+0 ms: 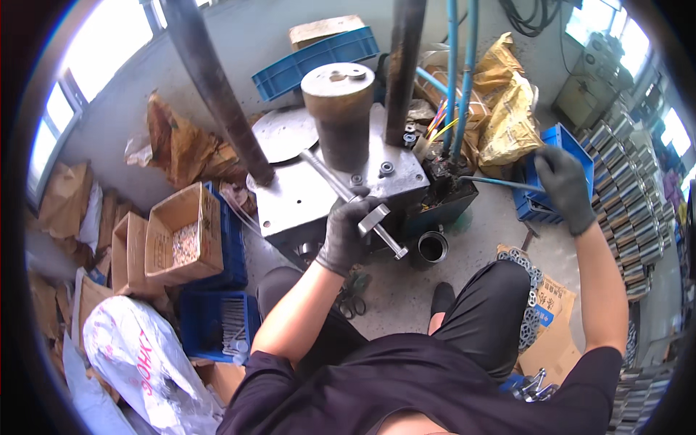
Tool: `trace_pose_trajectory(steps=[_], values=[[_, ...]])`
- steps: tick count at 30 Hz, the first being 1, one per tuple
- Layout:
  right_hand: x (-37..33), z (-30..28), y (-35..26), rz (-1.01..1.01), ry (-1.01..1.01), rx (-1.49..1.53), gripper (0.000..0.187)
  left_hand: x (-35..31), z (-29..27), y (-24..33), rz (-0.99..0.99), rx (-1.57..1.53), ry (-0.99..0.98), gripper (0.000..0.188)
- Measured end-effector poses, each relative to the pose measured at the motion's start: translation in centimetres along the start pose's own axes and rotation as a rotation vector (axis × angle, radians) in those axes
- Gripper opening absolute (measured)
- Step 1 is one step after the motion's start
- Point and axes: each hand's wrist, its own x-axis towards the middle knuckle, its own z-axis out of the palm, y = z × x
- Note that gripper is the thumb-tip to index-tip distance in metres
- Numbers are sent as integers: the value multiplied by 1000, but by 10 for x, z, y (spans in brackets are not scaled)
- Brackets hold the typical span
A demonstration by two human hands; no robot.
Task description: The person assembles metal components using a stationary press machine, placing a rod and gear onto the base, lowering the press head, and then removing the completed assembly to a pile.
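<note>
Cardboard box (185, 235): far left, open-topped, small parts inside; blue crate (217, 322) just below.
Press bench (319, 192): centre, grey steel plate carrying a rusty cylinder (339, 123) between two dark columns.
Left hand (346, 232): black-gloved, clenched around the metal lever (351, 199) at the plate's front edge; lever runs diagonally from the cylinder's base.
Right hand (565, 187): black-gloved, fingers curled, reaching into the blue bin (533, 196) at right; grasp on contents hidden.
Metal rings (627, 181): stacked in rows, far right.

Daylight pours from blown-out windows (80, 54) at upper left and upper right, leaving the middle evenly lit. Fisheye bending and a black vignette ring the edges; focus stays fairly sharp.
</note>
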Motion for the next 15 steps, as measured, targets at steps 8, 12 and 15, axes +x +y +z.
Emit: trace_pose_trajectory(steps=[8, 12, 15], values=[[-68, 11, -45, -289, 189, -6, 17, 50, -53, -17, -261, -234, 213, 43], [-92, 19, -57, -161, 376, 92, 15, 42, -20, 0, -358, -52, 365, 31], [-109, 51, -63, -139, 379, 295, 18, 58, -82, -2, -392, -143, 198, 39]])
